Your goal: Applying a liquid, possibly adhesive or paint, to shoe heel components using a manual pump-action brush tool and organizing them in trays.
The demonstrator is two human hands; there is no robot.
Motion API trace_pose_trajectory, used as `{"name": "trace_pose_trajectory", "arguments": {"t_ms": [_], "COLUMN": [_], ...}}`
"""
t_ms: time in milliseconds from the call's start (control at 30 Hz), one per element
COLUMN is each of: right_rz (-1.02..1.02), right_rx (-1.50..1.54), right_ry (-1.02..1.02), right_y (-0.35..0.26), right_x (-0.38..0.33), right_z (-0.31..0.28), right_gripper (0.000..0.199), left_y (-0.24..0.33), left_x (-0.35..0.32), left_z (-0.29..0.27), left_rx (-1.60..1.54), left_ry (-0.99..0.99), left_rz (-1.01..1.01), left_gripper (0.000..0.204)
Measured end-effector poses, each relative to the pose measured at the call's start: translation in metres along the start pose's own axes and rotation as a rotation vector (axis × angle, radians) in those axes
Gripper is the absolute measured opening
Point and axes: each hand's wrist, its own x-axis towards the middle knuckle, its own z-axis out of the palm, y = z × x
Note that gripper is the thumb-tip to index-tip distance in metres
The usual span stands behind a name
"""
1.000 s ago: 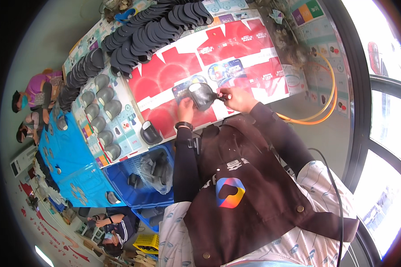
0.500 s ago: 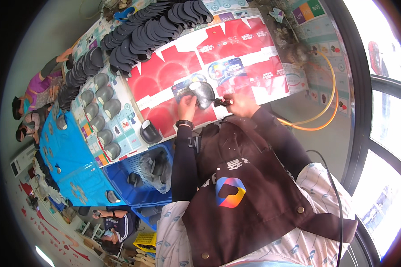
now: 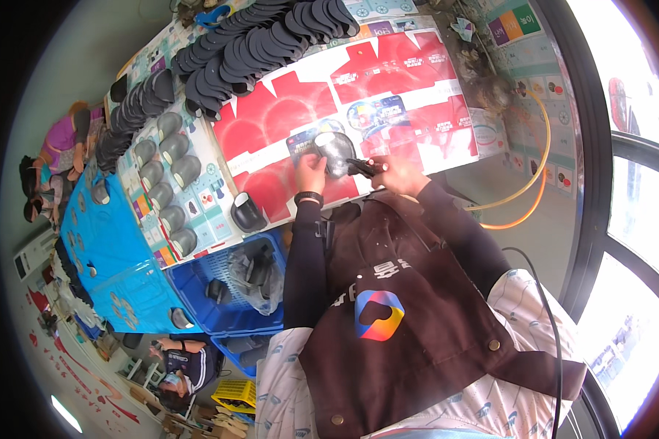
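A dark grey rounded shell (image 3: pixel 335 152), shaped like a shoe toe cap with a pale inner edge, lies over the red-and-white printed sheet in front of me. My left hand (image 3: pixel 311 174) has its fingers closed at the shell's near left edge. From the other side, my right hand (image 3: pixel 398 176) grips a slim black hand tool (image 3: pixel 362 167). Its tip meets the shell's right edge; its exact kind is too small to tell. Left of my left hand, a similar black shell (image 3: pixel 247 213) rests on the table's near edge.
Rows of dark curved pieces (image 3: pixel 263 51) cover the table's far side. Several grey shells (image 3: pixel 174 148) stand at left, beyond which is a blue-covered table (image 3: pixel 117 249). A blue crate (image 3: pixel 205 316) sits below. An orange hose (image 3: pixel 540 186) hangs at right. Other people are at left.
The view has shifted slightly. My left hand stays at the shell's edge, and the black tool in my right hand now tilts more steeply against the shell.
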Motion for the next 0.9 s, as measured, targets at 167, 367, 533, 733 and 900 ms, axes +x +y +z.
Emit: {"name": "trace_pose_trajectory", "arguments": {"t_ms": [167, 367, 533, 733, 900], "right_rz": [0.064, -0.024, -0.027, -0.062, -0.098], "right_rx": [0.180, 0.101, 0.039, 0.143, 0.036], "right_ry": [0.011, 0.143, -0.045, 0.149, -0.125], "right_y": [-0.009, -0.015, -0.009, -0.003, -0.028], "right_x": [0.025, 0.043, 0.047, 0.057, 0.041], "right_z": [-0.001, 0.009, -0.006, 0.006, -0.014], "right_gripper": [0.045, 0.042, 0.038, 0.042, 0.036], "left_y": [-0.019, -0.041, -0.017, -0.023, -0.039], "left_x": [0.010, 0.008, -0.016, -0.026, -0.027], "left_z": [-0.011, -0.054, -0.063, -0.083, -0.090], "left_rx": [0.074, -0.017, -0.378, -0.443, -0.464], "left_ry": [0.048, 0.070, 0.043, 0.133, 0.185], "left_rz": [-0.007, -0.035, -0.230, -0.241, -0.191], "left_gripper": [0.032, 0.031, 0.034, 0.035, 0.028]}}
